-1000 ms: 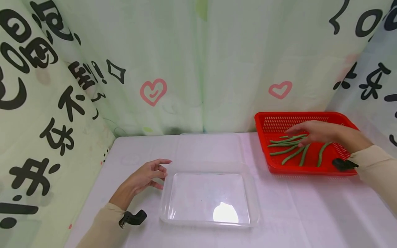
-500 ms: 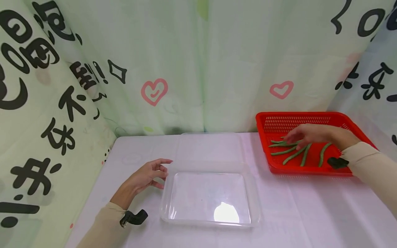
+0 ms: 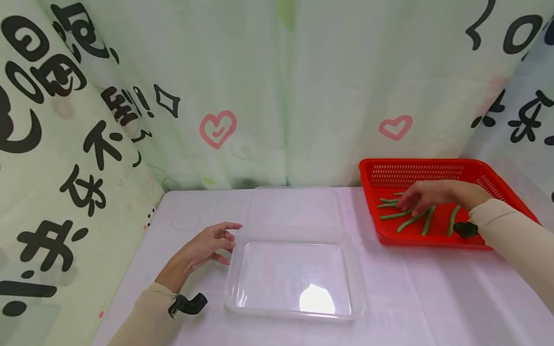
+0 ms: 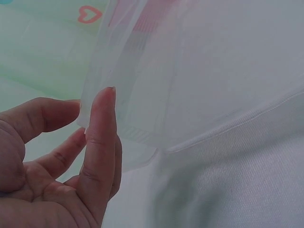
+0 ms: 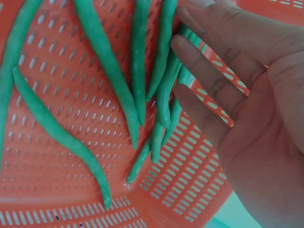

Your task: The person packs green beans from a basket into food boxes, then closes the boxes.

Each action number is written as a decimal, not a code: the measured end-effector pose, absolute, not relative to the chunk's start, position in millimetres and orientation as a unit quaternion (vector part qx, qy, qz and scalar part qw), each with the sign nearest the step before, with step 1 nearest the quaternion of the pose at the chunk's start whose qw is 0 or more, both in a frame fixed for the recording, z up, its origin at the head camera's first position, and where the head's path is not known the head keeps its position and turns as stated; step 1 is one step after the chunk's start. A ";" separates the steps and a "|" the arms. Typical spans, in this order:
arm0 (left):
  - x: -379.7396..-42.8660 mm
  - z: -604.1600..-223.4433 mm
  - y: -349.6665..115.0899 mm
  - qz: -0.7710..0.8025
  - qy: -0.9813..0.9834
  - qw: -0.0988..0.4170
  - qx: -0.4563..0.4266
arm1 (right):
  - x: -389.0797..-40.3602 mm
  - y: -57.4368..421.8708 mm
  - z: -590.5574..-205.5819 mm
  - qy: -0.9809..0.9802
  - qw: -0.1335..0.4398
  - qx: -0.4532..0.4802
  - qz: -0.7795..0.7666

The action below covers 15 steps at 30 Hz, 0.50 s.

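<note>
A clear plastic container (image 3: 294,278) lies on the table in front of the person. At its left rim is the left hand (image 3: 207,247), with the rim between thumb and fingers; in the left wrist view a fingertip (image 4: 102,102) overlaps the container's edge (image 4: 90,90). Toward the right stands a red perforated basket (image 3: 433,240) holding several green beans (image 3: 428,221). The right hand (image 3: 433,194) is inside the basket, fingers pointing down over the beans. From the right wrist view, its fingertips (image 5: 183,45) lie against or just above a bunch of beans (image 5: 164,99); no bean is visibly lifted.
A white cloth covers the table (image 3: 190,211). A pale curtain (image 3: 277,96) printed with hearts and black lettering encloses the back and sides. Another faint clear sheet or lid (image 3: 298,190) lies by the table's back edge. Each wrist wears a black camera strap (image 3: 188,303).
The right hand has moved slightly left and toward the person over the beans, its fingers now lower among them. The left hand and the container stay in place.
</note>
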<state>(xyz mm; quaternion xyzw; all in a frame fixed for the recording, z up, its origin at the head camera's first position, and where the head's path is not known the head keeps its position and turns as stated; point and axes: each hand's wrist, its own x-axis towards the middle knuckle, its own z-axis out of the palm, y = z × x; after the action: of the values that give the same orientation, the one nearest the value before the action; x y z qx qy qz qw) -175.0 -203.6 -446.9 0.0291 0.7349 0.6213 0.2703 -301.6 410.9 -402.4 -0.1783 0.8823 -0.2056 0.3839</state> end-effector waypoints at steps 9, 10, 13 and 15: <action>-175.4 -446.5 -202.4 0.621 0.736 0.266 0.029 | -312.1 415.2 -403.2 0.875 0.402 -0.182 -0.199; -175.2 -446.6 -202.5 0.621 0.737 0.267 0.028 | -313.2 415.9 -403.7 0.875 0.402 -0.184 -0.199; -174.8 -446.8 -202.7 0.620 0.736 0.270 0.027 | -315.8 416.9 -405.2 0.874 0.402 -0.192 -0.192; -174.8 -446.6 -202.7 0.621 0.735 0.271 0.027 | -317.2 416.7 -406.6 0.872 0.405 -0.196 -0.193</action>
<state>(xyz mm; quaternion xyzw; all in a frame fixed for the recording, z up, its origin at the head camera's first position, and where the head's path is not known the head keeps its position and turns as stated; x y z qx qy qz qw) -174.8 -202.7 -446.6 0.0272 0.7349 0.6211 0.2710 -317.2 416.7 -406.6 -0.1960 0.8722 -0.1931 0.4046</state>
